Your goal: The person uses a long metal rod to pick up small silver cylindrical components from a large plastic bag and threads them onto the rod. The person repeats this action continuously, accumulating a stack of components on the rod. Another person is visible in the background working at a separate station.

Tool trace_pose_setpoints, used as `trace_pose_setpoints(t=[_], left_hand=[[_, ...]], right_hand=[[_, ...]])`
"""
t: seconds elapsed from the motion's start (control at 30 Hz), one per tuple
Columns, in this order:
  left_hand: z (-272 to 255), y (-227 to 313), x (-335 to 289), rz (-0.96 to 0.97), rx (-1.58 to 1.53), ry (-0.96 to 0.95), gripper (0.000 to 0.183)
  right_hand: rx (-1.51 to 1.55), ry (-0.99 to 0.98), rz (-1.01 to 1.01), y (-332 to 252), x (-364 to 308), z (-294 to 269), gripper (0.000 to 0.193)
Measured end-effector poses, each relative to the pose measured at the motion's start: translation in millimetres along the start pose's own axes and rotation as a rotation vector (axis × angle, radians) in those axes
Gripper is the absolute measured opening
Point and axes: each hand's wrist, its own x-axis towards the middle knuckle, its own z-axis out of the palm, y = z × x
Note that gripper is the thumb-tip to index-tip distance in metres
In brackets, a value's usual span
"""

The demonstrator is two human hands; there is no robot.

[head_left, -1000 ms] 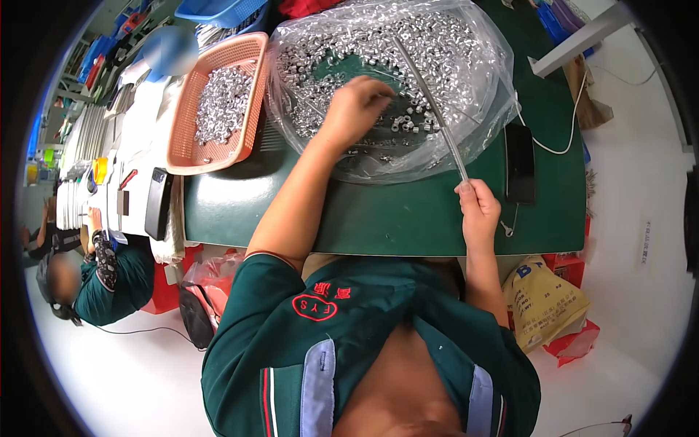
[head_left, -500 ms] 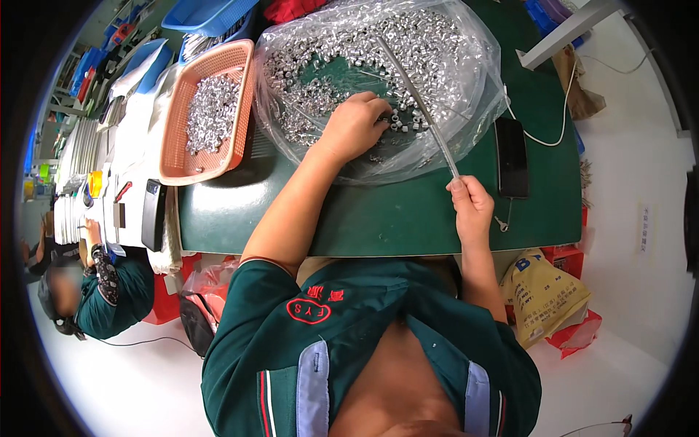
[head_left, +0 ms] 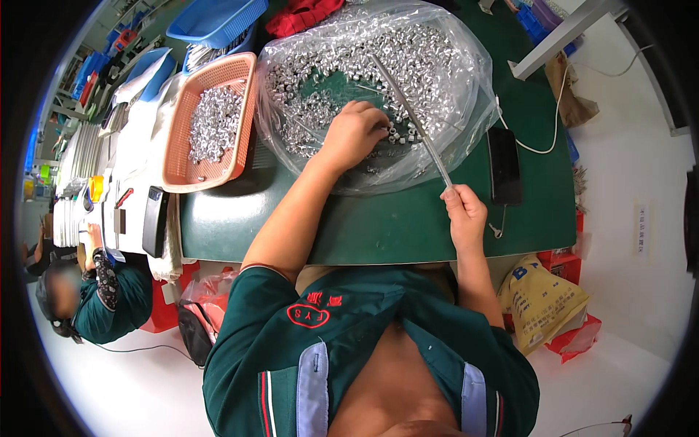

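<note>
Keep the right hand (head_left: 467,217) wrapped around the near end of the metal rod (head_left: 413,119), just inside the table's (head_left: 393,229) front edge. With the left hand (head_left: 357,132), curl the fingers narrowly and work low among the metal pieces (head_left: 433,80) in the clear plastic bag (head_left: 397,175); whether they pinch one cannot be told. Compared with one second ago, the left fingers are nearer the front edge; the right grip is unchanged.

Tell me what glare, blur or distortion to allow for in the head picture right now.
Head view, lighting: white glare on the green tabletop below the peach basket, glints across the clear bag; head view, focus: left hand and right hand look reasonably sharp; head view, rim: black corners, bent edges.
</note>
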Motion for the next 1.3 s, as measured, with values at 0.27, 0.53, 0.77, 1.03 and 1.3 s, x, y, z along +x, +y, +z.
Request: trace_pose_setpoints(t=[0.27,0.53,0.77,1.03,1.3], left_hand=[[-36,-38,1,-0.265,-1.625,0.060,0.016],[-49,-53,-5,-0.198,-1.715,0.109,0.018],[-67,-43,-4,-0.314,-1.353,0.197,0.013],[-64,-33,-2,-0.371,-1.237,0.157,0.016],[-26,18,5,-0.310,-1.084,-0.235,0.024]], right_hand=[[-0.116,-0.037,-0.084,-4,-1,2,0.015],[-0.187,-0.092,-0.140,-7,-3,7,0.015],[-0.273,-0.085,-0.194,-9,-3,8,0.013],[-0.286,-0.056,-0.253,-6,-4,8,0.012],[-0.183,0.066,-0.170,1,-2,5,0.014]])
